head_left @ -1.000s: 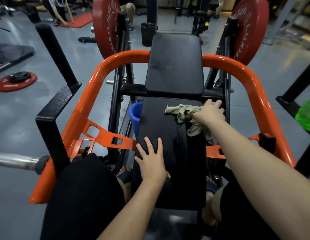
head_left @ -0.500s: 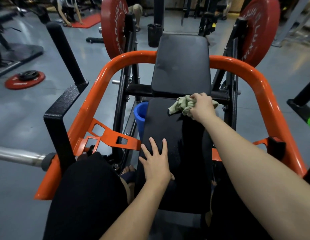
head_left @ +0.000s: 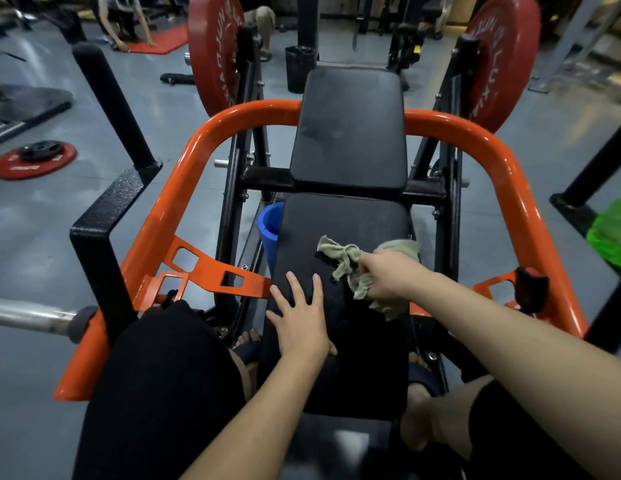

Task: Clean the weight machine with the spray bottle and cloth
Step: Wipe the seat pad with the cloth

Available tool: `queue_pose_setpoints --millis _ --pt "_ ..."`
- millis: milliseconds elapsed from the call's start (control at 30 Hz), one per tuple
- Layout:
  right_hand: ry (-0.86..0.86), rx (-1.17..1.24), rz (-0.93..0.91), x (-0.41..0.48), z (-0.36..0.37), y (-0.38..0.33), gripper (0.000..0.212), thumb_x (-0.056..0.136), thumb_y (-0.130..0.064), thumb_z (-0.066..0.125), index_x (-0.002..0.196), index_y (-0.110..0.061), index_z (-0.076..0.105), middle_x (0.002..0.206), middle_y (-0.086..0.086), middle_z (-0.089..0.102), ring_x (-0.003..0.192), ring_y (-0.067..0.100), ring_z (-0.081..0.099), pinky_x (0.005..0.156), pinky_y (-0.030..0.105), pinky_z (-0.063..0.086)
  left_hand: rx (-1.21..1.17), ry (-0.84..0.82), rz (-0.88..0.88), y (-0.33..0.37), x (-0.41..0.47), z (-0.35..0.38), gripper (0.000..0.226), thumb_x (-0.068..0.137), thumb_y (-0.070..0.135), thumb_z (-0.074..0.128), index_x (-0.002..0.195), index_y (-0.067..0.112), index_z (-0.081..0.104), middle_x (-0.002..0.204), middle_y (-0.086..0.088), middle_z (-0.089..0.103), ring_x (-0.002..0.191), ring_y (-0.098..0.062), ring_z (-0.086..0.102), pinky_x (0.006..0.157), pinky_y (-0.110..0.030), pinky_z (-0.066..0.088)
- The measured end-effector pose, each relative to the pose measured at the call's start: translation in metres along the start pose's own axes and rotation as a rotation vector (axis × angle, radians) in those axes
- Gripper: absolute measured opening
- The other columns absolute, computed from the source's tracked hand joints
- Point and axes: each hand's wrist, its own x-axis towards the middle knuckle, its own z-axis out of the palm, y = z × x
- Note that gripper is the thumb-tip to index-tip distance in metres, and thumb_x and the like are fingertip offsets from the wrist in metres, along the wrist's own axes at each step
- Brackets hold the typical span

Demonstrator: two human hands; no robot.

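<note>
1. The left hand (head_left: 302, 327) lies flat on the near seat pad (head_left: 347, 220), fingers straight and spread, holding nothing; it is probably bracing the body for the reach.
2. The cloth (head_left: 350, 258) sits bunched on the pad's right half, a loose tail trailing leftward; this looks like the wiping step.
3. The right hand (head_left: 388, 275) curls its fingers round the cloth and presses it to the pad; no spray bottle is identifiable; a blurred green shape (head_left: 610, 237) sits at the right edge.
</note>
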Motion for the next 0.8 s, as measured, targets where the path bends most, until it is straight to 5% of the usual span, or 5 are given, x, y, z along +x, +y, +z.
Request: queue_pose_setpoints --millis 167,467,800 --pt "0.032 0.065 0.065 0.015 -0.010 -0.011 0.028 0.086 -0.013 0.057 0.114 -0.009 0.058 0.116 0.012 0.049 0.106 0.034 0.060 0.084 0.037 0.049 -0.004 -0.002 0.005 -0.001 0.000 0.000 0.143 0.070 0.048 0.089 0.158 0.031 -0.023 0.162 -0.019 -0.033 0.148 -0.055 -0.018 0.119 -0.067 0.020" --pt "0.485 0.502 0.208 0.079 -0.046 -0.009 0.037 0.085 -0.004 0.063 0.120 -0.004 0.052 0.129 0.019 0.047 0.120 0.039 0.051 0.099 0.040 0.042 -0.017 0.004 0.013 -0.004 -0.001 0.002 0.142 0.070 0.048 0.089 0.157 0.033 -0.023 0.162 -0.016 -0.034 0.149 -0.053 -0.019 0.120 -0.065 0.017" --pt "0.406 0.339 0.143 0.076 -0.040 0.008 0.064 0.085 -0.015 0.068 0.144 -0.023 0.045 0.138 0.006 0.049 0.126 0.032 0.043 0.098 0.046 0.046 0.002 -0.026 -0.010 0.001 0.005 0.003 0.145 0.069 0.044 0.091 0.157 0.030 -0.023 0.160 -0.019 -0.035 0.147 -0.056 -0.019 0.118 -0.069 0.017"
